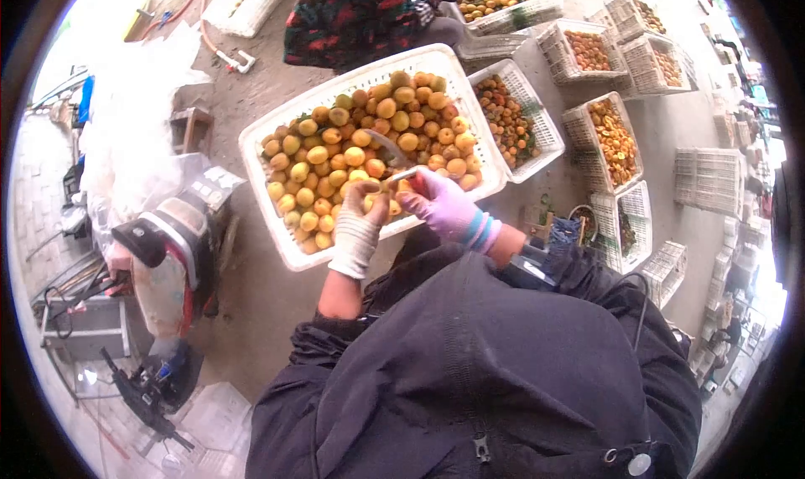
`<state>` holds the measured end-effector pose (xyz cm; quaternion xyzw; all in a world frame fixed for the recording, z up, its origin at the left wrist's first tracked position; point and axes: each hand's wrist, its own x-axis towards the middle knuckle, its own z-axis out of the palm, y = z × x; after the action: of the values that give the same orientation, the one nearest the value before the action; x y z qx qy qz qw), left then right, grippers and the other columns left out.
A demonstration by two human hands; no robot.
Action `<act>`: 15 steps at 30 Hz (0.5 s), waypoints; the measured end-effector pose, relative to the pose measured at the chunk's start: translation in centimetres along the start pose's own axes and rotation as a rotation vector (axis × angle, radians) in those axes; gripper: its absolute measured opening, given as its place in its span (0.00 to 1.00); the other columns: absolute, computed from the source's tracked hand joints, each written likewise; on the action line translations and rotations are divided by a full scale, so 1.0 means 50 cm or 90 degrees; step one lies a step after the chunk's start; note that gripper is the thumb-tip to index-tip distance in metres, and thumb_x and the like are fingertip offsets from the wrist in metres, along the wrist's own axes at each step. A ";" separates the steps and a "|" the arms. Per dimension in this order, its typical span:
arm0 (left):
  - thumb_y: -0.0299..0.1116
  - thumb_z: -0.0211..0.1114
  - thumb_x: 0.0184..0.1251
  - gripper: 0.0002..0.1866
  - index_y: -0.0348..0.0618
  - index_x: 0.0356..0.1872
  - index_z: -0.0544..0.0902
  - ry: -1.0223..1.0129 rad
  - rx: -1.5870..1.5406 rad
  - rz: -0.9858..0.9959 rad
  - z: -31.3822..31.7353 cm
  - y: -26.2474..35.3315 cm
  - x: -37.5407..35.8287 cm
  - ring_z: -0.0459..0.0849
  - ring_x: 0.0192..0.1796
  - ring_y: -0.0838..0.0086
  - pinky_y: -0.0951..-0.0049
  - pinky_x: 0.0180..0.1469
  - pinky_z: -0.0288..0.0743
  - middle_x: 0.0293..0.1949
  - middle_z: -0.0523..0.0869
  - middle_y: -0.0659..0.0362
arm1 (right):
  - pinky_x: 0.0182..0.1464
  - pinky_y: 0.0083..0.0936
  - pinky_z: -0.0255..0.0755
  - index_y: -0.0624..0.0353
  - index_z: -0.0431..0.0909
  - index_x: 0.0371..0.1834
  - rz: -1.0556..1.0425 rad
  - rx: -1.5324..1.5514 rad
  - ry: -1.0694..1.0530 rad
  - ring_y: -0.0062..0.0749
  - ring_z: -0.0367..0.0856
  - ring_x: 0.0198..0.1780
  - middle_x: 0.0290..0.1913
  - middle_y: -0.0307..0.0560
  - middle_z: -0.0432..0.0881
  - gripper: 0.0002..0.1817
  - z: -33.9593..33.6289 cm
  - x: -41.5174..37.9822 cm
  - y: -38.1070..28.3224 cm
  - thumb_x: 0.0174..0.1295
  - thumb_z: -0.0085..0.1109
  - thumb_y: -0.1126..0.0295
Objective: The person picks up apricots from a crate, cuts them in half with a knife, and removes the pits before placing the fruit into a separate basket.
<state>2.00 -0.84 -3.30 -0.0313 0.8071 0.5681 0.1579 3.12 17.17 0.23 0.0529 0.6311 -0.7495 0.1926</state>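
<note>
The fingers of the left hand (359, 236), in a pale knitted glove, are bending inward among the fruits (355, 156); whether they are clamping one, I cannot tell. Just beside them, the fingers of the right hand (453, 207), in a purple glove with blue stripes at the wrist, are closing together around the knife (388, 148), whose handle they are mostly hiding. The curved blade is pointing forward and left from these fingers, above the fruits.

Yellow and orange fruits are lying under and ahead of both hands, filling the large white crate (260, 219). Its near edge is passing beneath the hands. Behind the fingers, the dark jacket (520, 336) is covering the wearer's body and arms.

To the right of the fingers, a smaller crate (547, 148) is standing close against the large one, holding more fruits. Farther right, another crate (580, 148) is holding orange fruits. Beyond the large crate, a person (356, 22) in patterned clothes is staying near its far edge. Well to the left, a scooter (159, 290) is standing on the floor (260, 336).
</note>
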 end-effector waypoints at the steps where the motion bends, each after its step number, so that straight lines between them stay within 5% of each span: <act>1: 0.48 0.62 0.63 0.21 0.46 0.51 0.76 -0.024 0.209 -0.024 -0.011 0.013 0.001 0.85 0.36 0.61 0.63 0.40 0.77 0.35 0.85 0.52 | 0.42 0.26 0.72 0.61 0.74 0.47 -0.034 -0.087 0.031 0.23 0.75 0.38 0.35 0.42 0.80 0.18 0.003 0.003 0.013 0.66 0.61 0.57; 2: 0.49 0.62 0.62 0.23 0.45 0.53 0.75 -0.052 0.411 -0.031 -0.027 0.015 0.005 0.86 0.41 0.55 0.57 0.45 0.77 0.39 0.86 0.47 | 0.40 0.28 0.72 0.61 0.74 0.45 -0.065 -0.185 0.073 0.25 0.76 0.36 0.32 0.44 0.80 0.18 0.005 0.006 0.022 0.66 0.62 0.57; 4: 0.45 0.64 0.60 0.25 0.45 0.55 0.74 -0.036 0.342 0.038 -0.041 -0.032 0.010 0.85 0.44 0.51 0.56 0.49 0.76 0.40 0.86 0.45 | 0.41 0.33 0.73 0.62 0.74 0.45 -0.086 -0.318 0.087 0.34 0.79 0.36 0.34 0.50 0.81 0.17 0.005 0.003 0.001 0.64 0.63 0.59; 6: 0.38 0.61 0.61 0.14 0.46 0.46 0.80 -0.070 0.301 -0.081 -0.066 -0.053 0.025 0.83 0.45 0.52 0.58 0.51 0.74 0.41 0.85 0.45 | 0.43 0.34 0.72 0.62 0.74 0.46 -0.032 -0.199 0.094 0.36 0.79 0.38 0.35 0.50 0.81 0.17 0.012 0.003 -0.010 0.63 0.64 0.60; 11: 0.40 0.60 0.67 0.11 0.47 0.44 0.81 -0.051 0.294 -0.067 -0.080 -0.085 0.041 0.80 0.47 0.50 0.58 0.55 0.71 0.41 0.84 0.44 | 0.46 0.31 0.71 0.61 0.74 0.47 -0.012 -0.118 0.066 0.35 0.78 0.40 0.36 0.49 0.80 0.17 0.009 0.019 0.030 0.63 0.64 0.61; 15: 0.47 0.64 0.68 0.21 0.38 0.46 0.79 -0.036 0.035 -0.111 -0.079 -0.109 0.054 0.79 0.42 0.75 0.72 0.47 0.73 0.37 0.84 0.56 | 0.47 0.30 0.71 0.60 0.74 0.49 0.015 -0.151 0.056 0.33 0.77 0.41 0.37 0.48 0.80 0.19 0.002 0.014 0.033 0.62 0.64 0.59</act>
<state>-0.18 -6.06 -7.82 -0.0806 0.8115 0.5309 0.2303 3.08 16.69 -1.50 0.0700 0.7225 -0.6643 0.1783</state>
